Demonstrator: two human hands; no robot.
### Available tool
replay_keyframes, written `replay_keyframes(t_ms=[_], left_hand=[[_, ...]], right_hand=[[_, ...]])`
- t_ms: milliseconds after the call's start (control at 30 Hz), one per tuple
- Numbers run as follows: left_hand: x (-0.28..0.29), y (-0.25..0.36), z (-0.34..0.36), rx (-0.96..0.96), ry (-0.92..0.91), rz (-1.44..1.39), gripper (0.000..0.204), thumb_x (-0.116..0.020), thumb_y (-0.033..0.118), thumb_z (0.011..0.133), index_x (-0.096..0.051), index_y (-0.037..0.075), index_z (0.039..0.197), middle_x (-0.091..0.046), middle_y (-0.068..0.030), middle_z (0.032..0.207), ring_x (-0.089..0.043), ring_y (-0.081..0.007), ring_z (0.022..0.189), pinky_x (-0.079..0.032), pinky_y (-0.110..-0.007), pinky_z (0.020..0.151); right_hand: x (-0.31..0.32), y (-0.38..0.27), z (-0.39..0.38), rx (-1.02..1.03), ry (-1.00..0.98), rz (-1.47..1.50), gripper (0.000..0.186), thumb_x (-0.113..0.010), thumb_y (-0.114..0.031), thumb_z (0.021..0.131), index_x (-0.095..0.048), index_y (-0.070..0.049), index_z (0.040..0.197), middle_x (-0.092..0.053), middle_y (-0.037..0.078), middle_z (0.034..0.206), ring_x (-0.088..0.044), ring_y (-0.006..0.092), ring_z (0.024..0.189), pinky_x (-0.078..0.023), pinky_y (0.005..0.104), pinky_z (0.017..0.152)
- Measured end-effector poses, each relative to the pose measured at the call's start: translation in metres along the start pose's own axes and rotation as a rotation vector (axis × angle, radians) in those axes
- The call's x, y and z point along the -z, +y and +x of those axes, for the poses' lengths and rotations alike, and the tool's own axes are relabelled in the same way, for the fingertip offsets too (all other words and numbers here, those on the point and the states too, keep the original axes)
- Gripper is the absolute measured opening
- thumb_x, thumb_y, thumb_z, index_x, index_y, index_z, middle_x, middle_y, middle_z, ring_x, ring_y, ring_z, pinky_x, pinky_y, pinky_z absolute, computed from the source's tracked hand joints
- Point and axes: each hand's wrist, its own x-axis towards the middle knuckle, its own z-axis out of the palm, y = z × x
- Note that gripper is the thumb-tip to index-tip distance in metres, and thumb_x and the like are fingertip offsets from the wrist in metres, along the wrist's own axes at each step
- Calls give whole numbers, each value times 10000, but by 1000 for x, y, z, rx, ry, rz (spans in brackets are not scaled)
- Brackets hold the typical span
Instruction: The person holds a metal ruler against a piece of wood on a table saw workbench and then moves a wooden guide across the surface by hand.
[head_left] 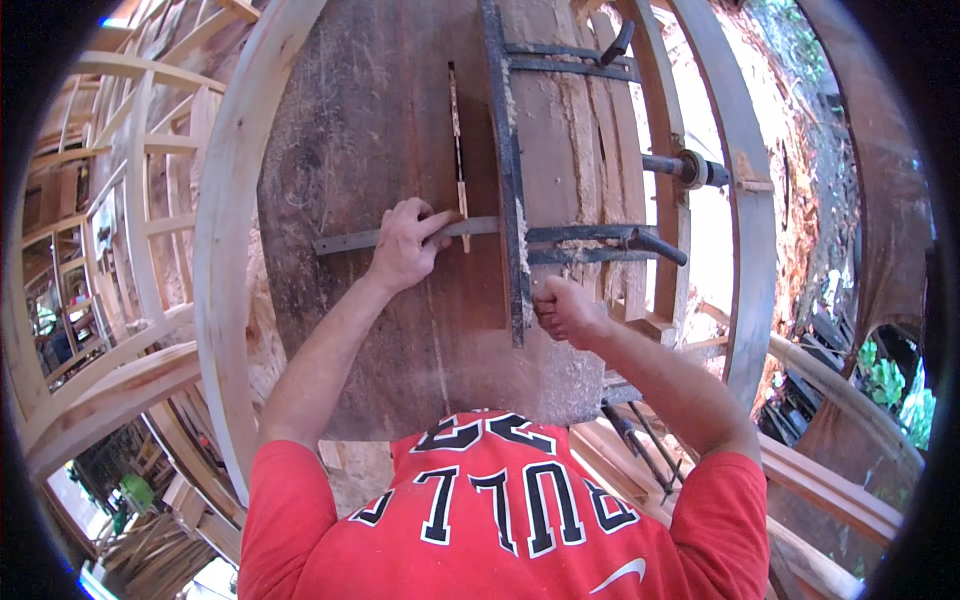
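Observation:
A thin grey metal ruler (pixel 350 241) lies crosswise over the worn wooden saw table (pixel 370 120). My left hand (pixel 405 245) presses on it, thumb and fingers closed about it next to the blade slot. The narrow saw blade slot (pixel 457 130) runs away from me, and the ruler crosses its near end. At its right end the ruler meets the long dark fence (pixel 510 180). My right hand (pixel 570 312) is curled closed at the near end of the fence, its fingers against the bar's right side; the fingertips are partly hidden.
Dark metal clamp arms with handles (pixel 655 243) join the fence on the right, among sawdust. Farther right is a shaft with a round collar (pixel 690 169). Long curved-looking timbers (pixel 230 200) flank the table, and wooden frames (pixel 150 140) stand at the left.

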Motion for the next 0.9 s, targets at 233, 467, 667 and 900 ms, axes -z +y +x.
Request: replay_keyframes(t_ms=[233, 467, 667, 900], left_hand=[[0, 3, 0, 6, -4, 28, 421, -845, 180, 804, -785, 164, 1220, -633, -118, 1090, -614, -342, 1073, -475, -463, 923], [1, 5, 2, 3, -5, 22, 427, -846, 175, 802, -784, 156, 1224, -640, -123, 1111, -617, -348, 1083, -476, -470, 937], [2, 2, 0, 24, -35, 18, 424, -845, 182, 806, -783, 146, 1225, -638, -122, 1108, -617, -347, 1084, -475, -472, 935], [-1, 5, 3, 1, -10, 31, 418, -841, 187, 808, -781, 115, 1216, -635, -120, 1103, -611, -347, 1087, -474, -471, 934]], right_hand=[[8, 12, 7, -3, 110, 62, 376, -500, -354, 909, -294, -246, 614, -274, -58, 541, -228, 128, 422, -162, 335, 418], [13, 14, 5, 18, 33, -29, 371, -513, -331, 910, -306, -247, 614, -289, -52, 543, -255, 128, 432, -174, 342, 426], [-5, 21, 14, 56, 165, 148, 364, -495, -327, 917, -326, -245, 606, -321, -44, 523, -245, 137, 404, -182, 332, 410], [25, 18, 11, 45, 144, -29, 386, -467, -355, 953, -399, -191, 610, -378, 16, 526, -329, 209, 419, -275, 397, 431]])
